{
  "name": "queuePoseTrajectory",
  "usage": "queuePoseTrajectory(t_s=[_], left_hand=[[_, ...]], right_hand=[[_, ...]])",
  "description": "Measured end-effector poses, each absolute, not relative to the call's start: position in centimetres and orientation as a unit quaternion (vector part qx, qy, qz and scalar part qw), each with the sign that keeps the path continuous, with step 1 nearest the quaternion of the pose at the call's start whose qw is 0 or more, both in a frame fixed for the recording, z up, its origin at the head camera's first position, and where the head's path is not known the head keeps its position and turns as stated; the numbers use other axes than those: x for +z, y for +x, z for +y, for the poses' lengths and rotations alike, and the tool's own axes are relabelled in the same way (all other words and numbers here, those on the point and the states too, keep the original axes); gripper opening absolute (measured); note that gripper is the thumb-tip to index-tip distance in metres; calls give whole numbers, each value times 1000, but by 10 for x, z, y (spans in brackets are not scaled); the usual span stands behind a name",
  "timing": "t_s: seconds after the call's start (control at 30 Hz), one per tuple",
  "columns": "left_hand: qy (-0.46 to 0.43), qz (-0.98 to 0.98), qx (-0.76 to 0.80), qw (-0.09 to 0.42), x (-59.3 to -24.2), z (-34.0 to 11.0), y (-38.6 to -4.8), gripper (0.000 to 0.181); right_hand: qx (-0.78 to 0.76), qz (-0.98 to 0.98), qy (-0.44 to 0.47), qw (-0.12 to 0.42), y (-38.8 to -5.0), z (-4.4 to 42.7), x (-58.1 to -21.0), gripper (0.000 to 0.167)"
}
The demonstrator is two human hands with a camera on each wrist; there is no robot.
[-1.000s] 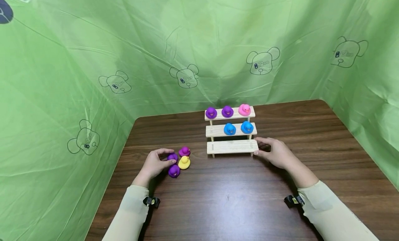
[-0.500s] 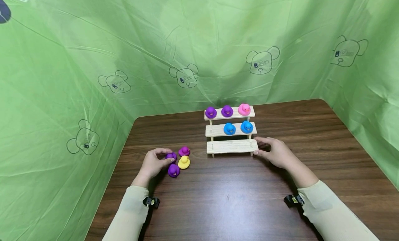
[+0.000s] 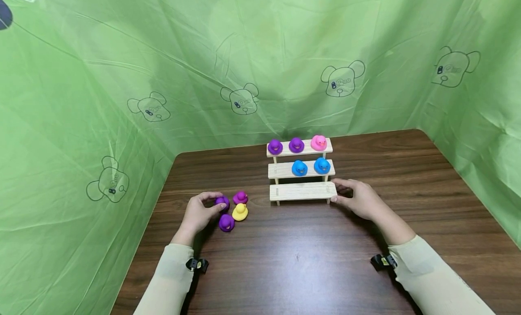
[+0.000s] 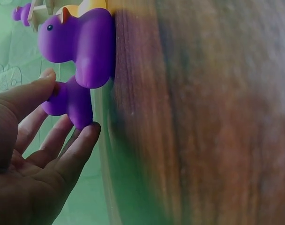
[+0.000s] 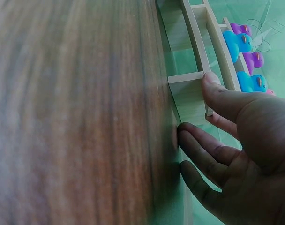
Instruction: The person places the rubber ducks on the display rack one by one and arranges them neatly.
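My left hand (image 3: 199, 215) pinches a purple duck (image 3: 222, 202) between thumb and fingers; in the left wrist view the thumb is at the head of that duck (image 4: 79, 103) and a fingertip at its base. Beside it on the table are another purple duck (image 3: 226, 222), a yellow duck (image 3: 240, 212) and a magenta duck (image 3: 240, 198). My right hand (image 3: 360, 199) holds the right end of the bottom step of a three-step wooden rack (image 3: 303, 191), its thumb on the step's edge in the right wrist view.
The rack's top step carries two purple ducks (image 3: 296, 145) and a pink duck (image 3: 319, 143). Two blue ducks (image 3: 299, 168) sit on its middle step. Green cloth (image 3: 244, 48) hangs behind and beside the brown wooden table (image 3: 285, 260).
The purple duck in my left hand has shifted slightly left and back, away from the yellow duck. My right hand stays at the rack.
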State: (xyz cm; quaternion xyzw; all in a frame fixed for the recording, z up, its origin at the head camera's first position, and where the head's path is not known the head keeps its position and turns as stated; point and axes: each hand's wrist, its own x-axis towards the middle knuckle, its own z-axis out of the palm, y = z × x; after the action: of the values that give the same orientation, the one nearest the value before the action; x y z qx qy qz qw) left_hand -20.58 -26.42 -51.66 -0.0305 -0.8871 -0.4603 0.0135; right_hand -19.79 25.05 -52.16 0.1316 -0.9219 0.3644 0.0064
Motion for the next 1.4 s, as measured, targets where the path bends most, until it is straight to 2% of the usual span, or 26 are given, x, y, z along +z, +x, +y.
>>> queuePoseTrajectory(t_s=[0.8, 1.4], left_hand=[[-9, -864, -504, 20, -509, -259, -209, 40], [-61, -848, -521, 70, -496, -236, -222, 39]], right_hand=[[364, -923, 126, 0, -196, 250, -520, 59], [365, -922, 128, -2, -197, 250, -521, 60]])
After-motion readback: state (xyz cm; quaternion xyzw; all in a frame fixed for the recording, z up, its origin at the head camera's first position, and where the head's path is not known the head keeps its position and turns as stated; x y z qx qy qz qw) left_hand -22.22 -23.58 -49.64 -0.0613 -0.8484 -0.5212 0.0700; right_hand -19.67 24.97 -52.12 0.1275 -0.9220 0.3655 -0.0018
